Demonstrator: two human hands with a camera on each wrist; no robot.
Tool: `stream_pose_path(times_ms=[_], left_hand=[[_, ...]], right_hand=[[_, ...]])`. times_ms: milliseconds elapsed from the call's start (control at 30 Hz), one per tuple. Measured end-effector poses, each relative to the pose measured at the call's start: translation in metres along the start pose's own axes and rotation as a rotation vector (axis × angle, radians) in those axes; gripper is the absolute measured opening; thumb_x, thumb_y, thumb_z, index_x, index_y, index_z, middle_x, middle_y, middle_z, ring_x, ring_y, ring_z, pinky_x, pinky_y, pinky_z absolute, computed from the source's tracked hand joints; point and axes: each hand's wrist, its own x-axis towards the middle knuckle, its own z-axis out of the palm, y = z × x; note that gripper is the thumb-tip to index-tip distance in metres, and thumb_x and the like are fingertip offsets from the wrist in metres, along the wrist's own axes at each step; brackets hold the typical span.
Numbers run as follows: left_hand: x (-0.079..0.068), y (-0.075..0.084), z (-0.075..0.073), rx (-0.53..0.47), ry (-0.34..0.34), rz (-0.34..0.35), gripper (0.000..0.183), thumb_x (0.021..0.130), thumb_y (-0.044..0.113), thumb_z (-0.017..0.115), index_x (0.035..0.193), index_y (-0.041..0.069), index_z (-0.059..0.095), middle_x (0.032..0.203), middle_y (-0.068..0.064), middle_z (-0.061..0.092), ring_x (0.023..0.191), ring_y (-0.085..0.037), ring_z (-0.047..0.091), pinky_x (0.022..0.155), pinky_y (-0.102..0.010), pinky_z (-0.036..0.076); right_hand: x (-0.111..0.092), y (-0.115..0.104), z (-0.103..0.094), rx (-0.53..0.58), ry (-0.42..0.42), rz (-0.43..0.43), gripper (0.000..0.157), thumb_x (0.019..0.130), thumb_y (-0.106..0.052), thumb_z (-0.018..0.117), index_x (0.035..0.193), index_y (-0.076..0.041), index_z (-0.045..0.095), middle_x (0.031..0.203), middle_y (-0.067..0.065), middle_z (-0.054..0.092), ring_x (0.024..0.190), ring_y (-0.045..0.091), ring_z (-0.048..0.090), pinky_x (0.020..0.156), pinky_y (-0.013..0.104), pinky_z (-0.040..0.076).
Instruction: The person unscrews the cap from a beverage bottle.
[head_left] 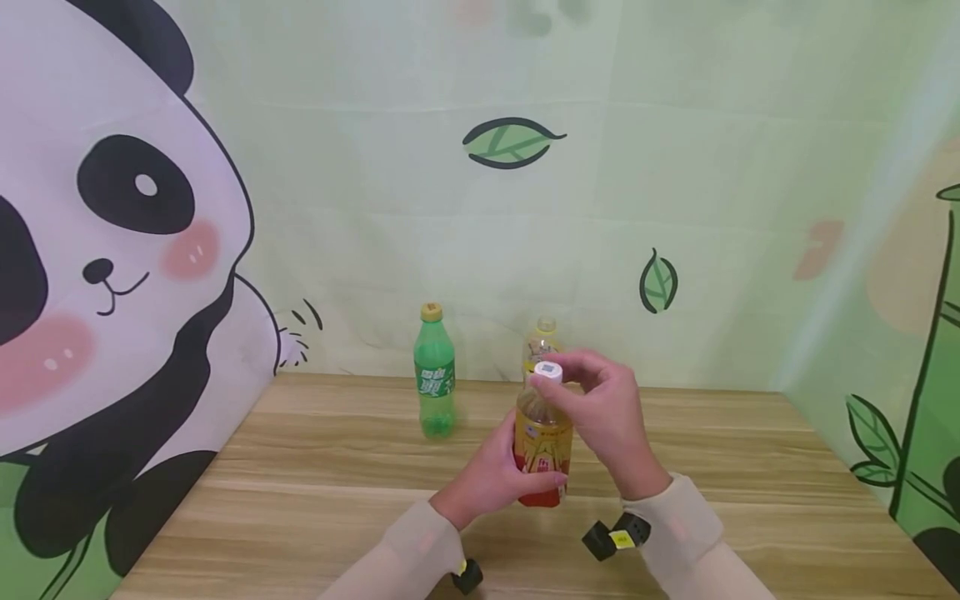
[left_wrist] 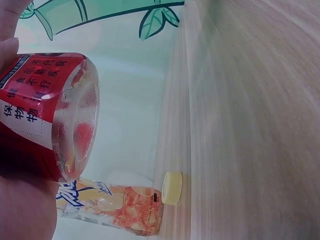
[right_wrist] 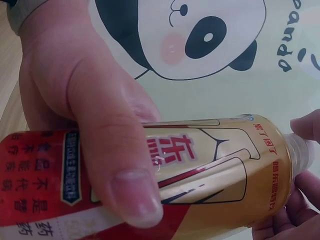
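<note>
My left hand [head_left: 491,467] grips a gold-and-red drink bottle [head_left: 542,446] round its lower body, above the table. In the right wrist view, its thumb [right_wrist: 122,165] lies across the label. At the bottle's top, my right hand [head_left: 603,408] pinches the white cap [head_left: 548,371] between thumb and fingers. Parts of those fingers [right_wrist: 307,127] appear by the clear neck at the right wrist view's edge. The bottle's clear base [left_wrist: 77,125] faces the left wrist camera. Behind the right hand stands a bottle without a cap [head_left: 542,340], partly hidden.
A green bottle [head_left: 435,379] with a yellow cap stands at the back, left of the hands. In the left wrist view, a loose yellow cap [left_wrist: 172,188] lies beside the orange-labelled bottle [left_wrist: 125,205]. A panda-printed cloth [head_left: 375,208] hangs behind the wooden table [head_left: 322,467].
</note>
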Motion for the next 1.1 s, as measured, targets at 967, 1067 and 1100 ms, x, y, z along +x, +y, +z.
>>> stream_pose_path(times_ms=[967, 1067, 1100], left_hand=[[0.015, -0.005, 0.01, 0.004, 0.029, 0.003, 0.088, 0.085, 0.031, 0.085, 0.15, 0.048, 0.028, 0.135, 0.012, 0.059, 0.119, -0.013, 0.063, 0.104, -0.04, 0.051], [0.02, -0.008, 0.011, 0.009, 0.031, 0.005, 0.088, 0.086, 0.032, 0.084, 0.15, 0.048, 0.026, 0.135, 0.012, 0.059, 0.119, -0.012, 0.062, 0.104, -0.04, 0.052], [0.021, -0.009, 0.012, 0.015, 0.031, 0.006, 0.088, 0.086, 0.034, 0.084, 0.15, 0.047, 0.025, 0.136, 0.012, 0.058, 0.119, -0.012, 0.062, 0.105, -0.04, 0.051]], right_hand=[[0.003, 0.01, -0.025, 0.013, 0.025, 0.016, 0.037, 0.091, -0.03, 0.079, 0.121, -0.009, 0.073, 0.109, -0.002, 0.074, 0.098, 0.017, 0.067, 0.086, 0.022, 0.058], [0.0, 0.015, -0.032, 0.024, 0.026, 0.029, 0.038, 0.091, -0.029, 0.079, 0.122, -0.008, 0.072, 0.111, -0.002, 0.074, 0.099, 0.016, 0.068, 0.087, 0.022, 0.059], [-0.001, 0.017, -0.034, 0.027, 0.023, 0.031, 0.038, 0.091, -0.029, 0.079, 0.123, -0.008, 0.072, 0.111, -0.002, 0.074, 0.1, 0.016, 0.069, 0.088, 0.022, 0.059]])
